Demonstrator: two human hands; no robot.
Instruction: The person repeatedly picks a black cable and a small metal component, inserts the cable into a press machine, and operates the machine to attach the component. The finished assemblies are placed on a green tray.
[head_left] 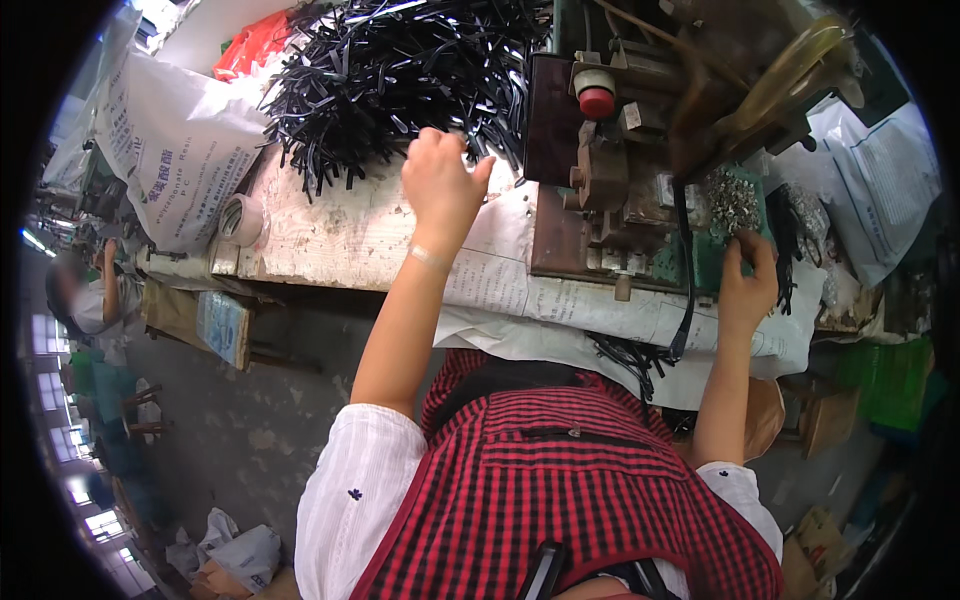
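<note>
Left hand (444, 185): strips (385, 85) edge at twelve o'clock, open tabletop (325, 225) at eight; right hand (750, 280): bits (734, 200) at twelve; can't tell either grasp

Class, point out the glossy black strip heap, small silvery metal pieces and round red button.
Glossy black strip heap (390, 85): head view, heap's middle.
Small silvery metal pieces (733, 200): head view, pile's middle.
Round red button (597, 102): head view, front face.

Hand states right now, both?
Left hand: partly curled by the black strips; can't tell if holding any.
Right hand: at the small metal parts; can't tell if gripping one.
</note>
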